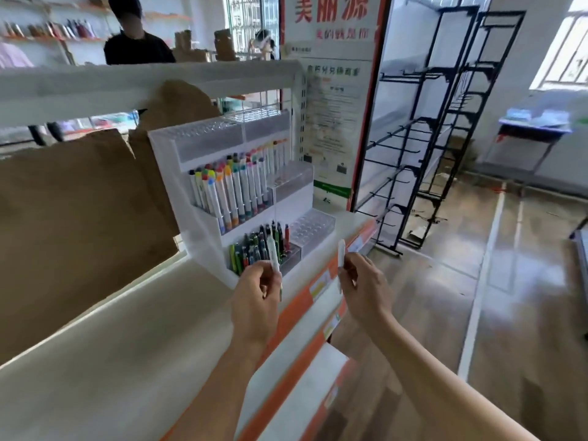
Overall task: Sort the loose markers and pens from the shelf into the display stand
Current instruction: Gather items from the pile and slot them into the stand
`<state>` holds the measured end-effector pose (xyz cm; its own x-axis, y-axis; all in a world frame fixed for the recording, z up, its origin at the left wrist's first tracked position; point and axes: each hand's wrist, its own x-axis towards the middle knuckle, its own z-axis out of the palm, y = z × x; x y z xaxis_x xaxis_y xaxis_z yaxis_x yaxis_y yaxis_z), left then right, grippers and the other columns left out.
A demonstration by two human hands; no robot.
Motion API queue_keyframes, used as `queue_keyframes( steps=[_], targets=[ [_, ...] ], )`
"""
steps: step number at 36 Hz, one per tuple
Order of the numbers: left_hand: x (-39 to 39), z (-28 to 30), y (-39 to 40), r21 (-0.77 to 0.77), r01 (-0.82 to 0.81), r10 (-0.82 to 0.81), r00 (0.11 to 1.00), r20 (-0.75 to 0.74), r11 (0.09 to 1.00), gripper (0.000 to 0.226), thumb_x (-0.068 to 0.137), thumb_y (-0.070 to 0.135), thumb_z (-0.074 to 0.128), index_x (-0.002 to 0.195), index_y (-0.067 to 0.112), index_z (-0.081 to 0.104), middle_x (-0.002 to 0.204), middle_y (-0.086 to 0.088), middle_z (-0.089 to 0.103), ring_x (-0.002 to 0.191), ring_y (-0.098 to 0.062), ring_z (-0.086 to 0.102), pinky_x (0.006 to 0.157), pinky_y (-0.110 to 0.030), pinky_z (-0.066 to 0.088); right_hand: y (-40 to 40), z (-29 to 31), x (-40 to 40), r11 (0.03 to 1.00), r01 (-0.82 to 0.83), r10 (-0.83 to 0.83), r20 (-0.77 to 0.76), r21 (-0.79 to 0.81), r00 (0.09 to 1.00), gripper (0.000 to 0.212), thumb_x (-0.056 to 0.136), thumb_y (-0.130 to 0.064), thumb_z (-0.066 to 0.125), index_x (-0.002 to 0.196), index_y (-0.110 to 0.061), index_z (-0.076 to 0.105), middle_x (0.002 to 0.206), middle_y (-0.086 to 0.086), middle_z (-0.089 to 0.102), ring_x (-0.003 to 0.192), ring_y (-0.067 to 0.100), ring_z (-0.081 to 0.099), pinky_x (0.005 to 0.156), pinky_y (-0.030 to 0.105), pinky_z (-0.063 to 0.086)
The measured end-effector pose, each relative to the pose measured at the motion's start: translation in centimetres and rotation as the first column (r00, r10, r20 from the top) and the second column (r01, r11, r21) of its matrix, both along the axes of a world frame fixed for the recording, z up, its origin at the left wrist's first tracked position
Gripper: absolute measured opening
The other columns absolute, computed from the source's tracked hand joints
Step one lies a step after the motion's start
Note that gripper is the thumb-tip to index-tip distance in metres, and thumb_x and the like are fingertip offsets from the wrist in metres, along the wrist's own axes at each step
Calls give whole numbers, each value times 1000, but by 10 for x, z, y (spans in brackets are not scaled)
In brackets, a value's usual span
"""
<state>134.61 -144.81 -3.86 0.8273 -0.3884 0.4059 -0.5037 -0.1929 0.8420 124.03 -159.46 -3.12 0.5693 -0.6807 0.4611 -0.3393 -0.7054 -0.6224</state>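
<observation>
While red characters "美丽源" head a poster (331, 14) behind, the left hand (257, 291) pinches a white marker (273, 254) before the tiered display stand (203, 224); the right hand (362, 281) pinches another white marker (341, 251) above the shelf's (95, 345) orange edge.

I see a white shelf (105, 338) with an orange front edge. On it, toward the right end, stands the tiered white display stand (203, 237); brown cardboard (79, 218) rests behind.

Stand: tiered clear acrylic display stand (203, 240) on the white shelf (105, 345), right end.
Markers: white-barrelled markers (232, 189) in middle tier; dark pens (257, 249) below.
</observation>
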Motion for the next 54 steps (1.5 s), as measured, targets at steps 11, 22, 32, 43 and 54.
queue_keyframes(
  steps=[11, 22, 32, 43, 54],
  targets=[
    [29, 1, -51, 64, -76, 75, 997, 21, 995, 9, 92, 17, 58, 83, 20, 59, 74, 2, 63, 69, -15, 60, 67, -29, 48, -81, -5, 51, 996, -49, 49, 5, 69, 999, 9, 92, -16, 56, 83, -15, 53, 69, -9, 44, 63, 19, 42, 54, 30, 31],
    [26, 15, -122, 22, -290, 289, 956, 47, 957, 6, 90, 19, 60, 86, 15, 60, 80, 1, 64, 74, -13, 61, 67, -17, 46, -165, 13, 104, 944, -327, 328, 4, 49, 945, 13, 93, -17, 54, 83, -21, 49, 69, -12, 46, 61, 16, 44, 51, 29, 31],
    [31, 41, -160, -27, -443, 444, 893, 74, 896, 6, 92, 17, 57, 87, 16, 59, 74, 7, 60, 69, -4, 57, 60, -14, 42, -202, 48, 139, 871, -491, 489, 137, -21, 861, 13, 91, -11, 58, 79, -13, 52, 71, -5, 52, 60, 12, 45, 51, 12, 29],
    [79, 61, -169, -39, -487, 487, 860, 154, 872, 3, 92, 14, 57, 89, 13, 59, 78, 5, 60, 71, -7, 55, 63, -6, 39, -199, 97, 208, 847, -531, 512, 324, -32, 796, 8, 90, -12, 60, 86, -15, 55, 79, -3, 59, 68, 15, 53, 61, 27, 42],
    [99, 63, -174, -20, -527, 524, 839, 146, 850, 3, 91, 16, 59, 92, 18, 57, 83, 6, 60, 76, -6, 57, 69, -10, 45, -212, 112, 266, 852, -523, 517, 196, -26, 833, 8, 93, -14, 55, 87, -13, 50, 80, 2, 59, 71, 21, 53, 60, 32, 42]
  ],
)
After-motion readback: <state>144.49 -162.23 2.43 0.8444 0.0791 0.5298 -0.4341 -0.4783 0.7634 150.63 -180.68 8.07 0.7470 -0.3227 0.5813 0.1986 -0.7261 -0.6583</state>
